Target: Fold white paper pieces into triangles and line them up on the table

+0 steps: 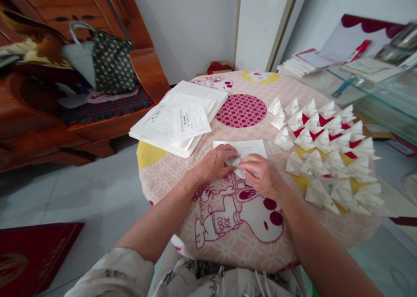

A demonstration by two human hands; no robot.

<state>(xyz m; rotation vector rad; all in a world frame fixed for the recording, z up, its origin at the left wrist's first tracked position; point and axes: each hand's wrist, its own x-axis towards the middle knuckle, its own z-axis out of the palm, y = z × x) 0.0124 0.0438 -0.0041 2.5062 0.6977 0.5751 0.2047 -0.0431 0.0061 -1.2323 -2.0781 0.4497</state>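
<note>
A white sheet of paper [250, 148] lies on the round table [234, 227], which is covered with a pink cartoon-print cloth. My left hand [213, 163] and my right hand [263, 175] meet over the sheet's near edge and press a fold of it between the fingertips. The folded part is mostly hidden under my fingers. Right of my hands, several folded white-and-red paper triangles [329, 149] lie in rows. A stack of printed white papers [179, 119] sits at the table's far left.
A wooden bench [97, 110] with a dotted handbag [110, 62] stands to the left. A glass shelf [384, 88] with booklets and pens is at the right. A red folder [29, 253] lies on the tiled floor.
</note>
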